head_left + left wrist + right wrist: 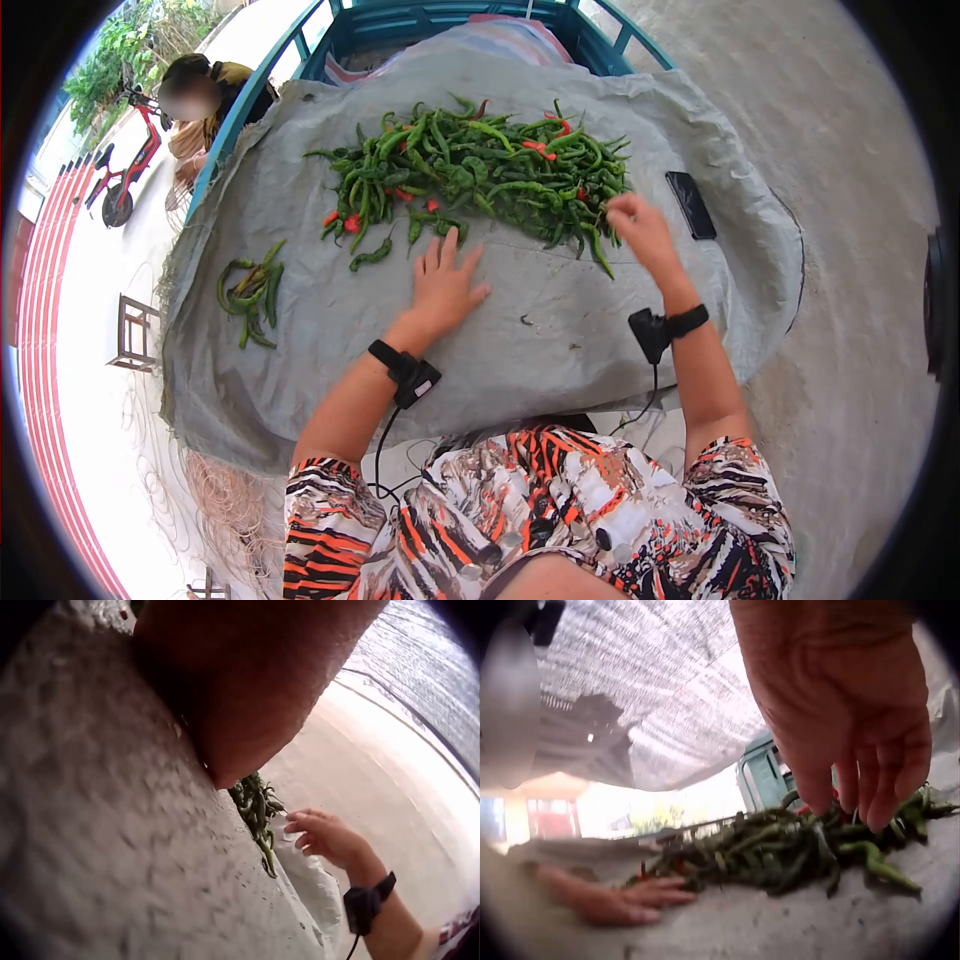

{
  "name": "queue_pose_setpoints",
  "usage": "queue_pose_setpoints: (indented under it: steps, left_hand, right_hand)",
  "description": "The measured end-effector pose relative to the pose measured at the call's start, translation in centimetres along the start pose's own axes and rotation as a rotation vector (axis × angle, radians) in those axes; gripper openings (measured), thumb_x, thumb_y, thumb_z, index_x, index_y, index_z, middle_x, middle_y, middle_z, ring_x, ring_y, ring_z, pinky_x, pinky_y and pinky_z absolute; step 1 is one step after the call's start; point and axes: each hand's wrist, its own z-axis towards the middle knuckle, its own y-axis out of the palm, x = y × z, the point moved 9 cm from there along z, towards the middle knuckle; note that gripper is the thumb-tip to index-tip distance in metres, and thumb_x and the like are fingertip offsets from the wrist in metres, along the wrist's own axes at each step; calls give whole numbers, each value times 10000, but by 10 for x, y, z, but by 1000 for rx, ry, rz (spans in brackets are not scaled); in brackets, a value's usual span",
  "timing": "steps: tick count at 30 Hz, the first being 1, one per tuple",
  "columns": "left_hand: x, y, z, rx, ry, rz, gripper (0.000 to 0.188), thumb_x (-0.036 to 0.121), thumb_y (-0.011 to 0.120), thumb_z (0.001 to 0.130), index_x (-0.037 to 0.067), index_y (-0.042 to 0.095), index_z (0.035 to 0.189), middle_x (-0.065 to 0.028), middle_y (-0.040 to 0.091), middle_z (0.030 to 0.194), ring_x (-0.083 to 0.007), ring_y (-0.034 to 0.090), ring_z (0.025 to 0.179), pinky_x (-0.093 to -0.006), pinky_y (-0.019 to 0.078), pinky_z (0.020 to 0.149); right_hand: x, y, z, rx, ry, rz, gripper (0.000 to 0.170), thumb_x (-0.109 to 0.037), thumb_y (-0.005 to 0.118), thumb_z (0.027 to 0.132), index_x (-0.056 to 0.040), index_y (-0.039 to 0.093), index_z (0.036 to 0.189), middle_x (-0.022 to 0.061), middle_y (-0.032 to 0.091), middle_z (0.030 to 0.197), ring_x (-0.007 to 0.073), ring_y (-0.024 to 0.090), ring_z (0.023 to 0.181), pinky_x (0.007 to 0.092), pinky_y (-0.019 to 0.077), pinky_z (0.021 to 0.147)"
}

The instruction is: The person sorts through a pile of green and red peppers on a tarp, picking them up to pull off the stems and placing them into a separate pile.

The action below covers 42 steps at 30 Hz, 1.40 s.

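Observation:
Green peppers [470,165] with a few red ones lie heaped on a grey cloth [520,360]. The left hand [445,290] rests on the cloth at the heap's near edge, fingers spread, fingertips near some green peppers. At the heap's right edge, the right hand [645,235] is raised with its fingers bent. In the right wrist view that hand [855,750] hangs over the peppers [757,851], fingers loosely bent and pointing down, with nothing seen between them. In the left wrist view, the near hand [240,697] hides much of the heap.
A small separate pile of peppers [255,295] lies at the cloth's left. A black phone [691,205] sits to the right. Behind the heap are a striped sheet [500,40] and blue-green rails [240,115]. Another person [205,100] is at the upper left, near a red bike [140,160].

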Motion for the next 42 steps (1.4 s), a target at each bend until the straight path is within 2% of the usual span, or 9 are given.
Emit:
queue_pose_setpoints:
  steps: [4, 10, 16, 22, 23, 27, 30, 34, 42]
  left_hand:
    - [8, -6, -5, 73, -12, 56, 622, 479, 583, 916, 181, 481, 1452, -226, 230, 1586, -429, 240, 1434, -519, 183, 1153]
    - [9, -15, -9, 99, -40, 4, 591, 485, 585, 917, 181, 531, 1421, -195, 245, 1590, -412, 251, 1434, -509, 191, 1160]
    - [12, -19, -9, 108, -57, 32, 586, 502, 600, 905, 198, 556, 1404, -174, 284, 1579, -387, 277, 1429, -499, 213, 1162]
    - [11, -19, -11, 140, -59, 39, 574, 499, 616, 893, 208, 574, 1385, -156, 310, 1570, -372, 301, 1421, -489, 237, 1154]
    - [11, -20, -12, 149, -54, 37, 567, 490, 628, 884, 206, 584, 1373, -153, 322, 1564, -373, 311, 1413, -487, 245, 1150]
    - [9, -22, -9, 134, -63, 30, 545, 479, 637, 879, 216, 597, 1355, -149, 344, 1551, -375, 320, 1407, -486, 257, 1143]
    - [11, -25, -10, 155, -57, 15, 534, 474, 635, 880, 223, 598, 1350, -149, 355, 1544, -375, 322, 1405, -490, 260, 1139]
    - [9, -25, -9, 151, -48, 19, 540, 461, 641, 875, 209, 595, 1350, -151, 363, 1539, -375, 328, 1400, -490, 264, 1135]
    - [10, -30, -8, 160, -57, -48, 514, 443, 649, 872, 185, 619, 1316, -148, 370, 1534, -374, 340, 1389, -485, 272, 1127]
  right_hand:
    - [4, 38, -49, -48, 76, -596, 311, -287, 672, 831, -89, 599, 1059, 119, 681, 963, 333, 667, 879, 485, 493, 744]
    - [10, 26, -60, -277, 165, -397, 238, -228, 649, 813, -75, 622, 993, 124, 668, 825, 338, 660, 831, 453, 494, 710]
    - [-35, -27, -33, -474, 131, 100, 221, -134, 620, 861, -74, 672, 1067, -2, 618, 741, 114, 567, 681, 275, 453, 621]
    - [-45, -70, 38, 132, -105, 532, 267, -183, 678, 886, -35, 657, 1107, 41, 653, 894, 121, 591, 802, 270, 487, 688]
    - [-43, -71, 33, 249, -103, 414, 259, -149, 702, 842, -56, 669, 1082, 77, 661, 1030, 199, 615, 935, 329, 507, 787]
    - [-41, -15, 13, 11, -469, -255, 238, -63, 689, 738, -115, 702, 970, 79, 638, 1153, 330, 546, 1150, 445, 430, 972]
    - [-30, 19, 2, 69, -650, -536, 209, -51, 686, 745, -124, 704, 940, 72, 640, 1141, 287, 545, 1155, 439, 403, 1001]
    - [-26, 5, 4, 182, -737, -460, 117, -97, 702, 763, -136, 723, 871, 19, 663, 1035, 255, 562, 1112, 416, 419, 974]
    - [-30, -68, 55, 163, -208, 76, 134, -196, 728, 865, -101, 758, 953, 69, 627, 818, 201, 604, 706, 319, 493, 672]
